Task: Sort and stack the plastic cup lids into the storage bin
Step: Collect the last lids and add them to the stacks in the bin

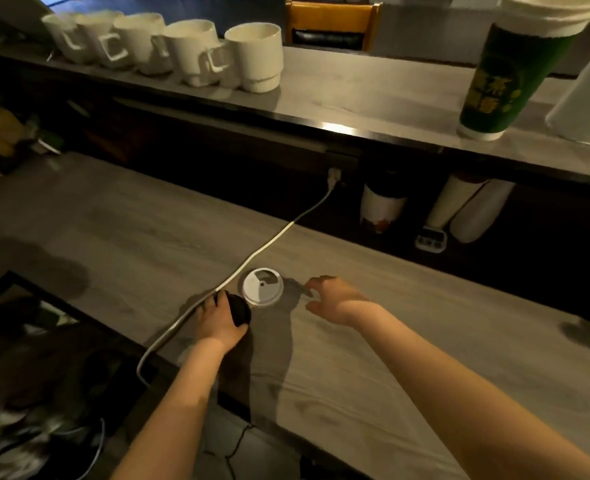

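Note:
A white round cup lid lies flat on the grey wood-grain counter, near its middle. Just left and in front of it sits a black lid, and my left hand grips that black lid, with the fingers curled over its left side. My right hand hovers just right of the white lid, fingers loosely curled and holding nothing, a short gap from the lid's rim. No storage bin is visible.
A white cable runs across the counter from a wall plug to the near edge, passing my left hand. A raised shelf carries white mugs and a green paper-cup stack. Sleeves of cups lie beneath it.

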### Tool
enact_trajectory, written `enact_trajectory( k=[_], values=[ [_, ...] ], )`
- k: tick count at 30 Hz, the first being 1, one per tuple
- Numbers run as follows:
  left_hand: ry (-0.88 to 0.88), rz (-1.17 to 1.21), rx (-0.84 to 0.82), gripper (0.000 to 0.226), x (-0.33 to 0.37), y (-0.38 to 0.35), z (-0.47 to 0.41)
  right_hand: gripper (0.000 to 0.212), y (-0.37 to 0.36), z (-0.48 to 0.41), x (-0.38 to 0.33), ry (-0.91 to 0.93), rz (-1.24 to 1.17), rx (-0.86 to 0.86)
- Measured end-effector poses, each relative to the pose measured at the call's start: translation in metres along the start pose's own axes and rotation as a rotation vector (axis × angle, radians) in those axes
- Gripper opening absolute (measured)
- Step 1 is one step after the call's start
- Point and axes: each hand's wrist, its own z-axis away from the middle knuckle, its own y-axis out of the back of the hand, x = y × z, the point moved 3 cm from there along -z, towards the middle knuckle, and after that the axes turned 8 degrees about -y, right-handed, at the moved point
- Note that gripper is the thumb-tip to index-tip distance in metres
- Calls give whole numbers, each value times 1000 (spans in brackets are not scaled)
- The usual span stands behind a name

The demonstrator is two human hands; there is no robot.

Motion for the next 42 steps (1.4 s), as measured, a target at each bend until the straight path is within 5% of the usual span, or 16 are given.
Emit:
enact_trajectory(
  k=[4,14,17,25,35,42],
  values=[
    [-66,33,65,92,8,12,-5,38,-3,-10,-6,21,-119,14],
    [-617,140,321,106,125,43,-4,45,35,-24,13,-69,-1005,99],
    [-636,172,229,105,132,37,-13,43,37,-25,34,-130,-991,218],
    [-303,-52,-41,97,70,-3,-67,48,23,-24,71,-329,-1030,313],
    [-369,55,63,83,81,6,-57,47,14,1,83,-332,-1138,332],
    [-614,122,128,94,165,39,-12,45,33,61,119,-335,-1285,511]
  ],
)
